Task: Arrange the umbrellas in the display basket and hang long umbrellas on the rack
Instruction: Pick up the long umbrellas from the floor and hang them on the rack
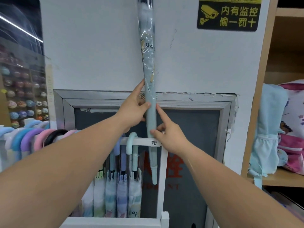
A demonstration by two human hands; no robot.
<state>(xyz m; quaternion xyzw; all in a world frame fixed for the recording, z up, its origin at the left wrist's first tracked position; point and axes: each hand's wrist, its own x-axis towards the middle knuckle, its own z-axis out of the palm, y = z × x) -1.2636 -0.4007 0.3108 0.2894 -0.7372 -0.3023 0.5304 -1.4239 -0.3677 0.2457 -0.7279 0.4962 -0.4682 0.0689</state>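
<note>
While the long umbrella (148,66) stands upright against the wall, its lower end passing behind the rack bar (141,141), both hands steady it, probably lining it up to hang beside the teal-handled umbrella (132,142). Left hand (134,107) wraps the sleeved shaft, thumb across the front. Right hand (169,139) pinches it just above the bar, index finger straight along the side (top end is out of frame). Both forearms reach forward and up.
</note>
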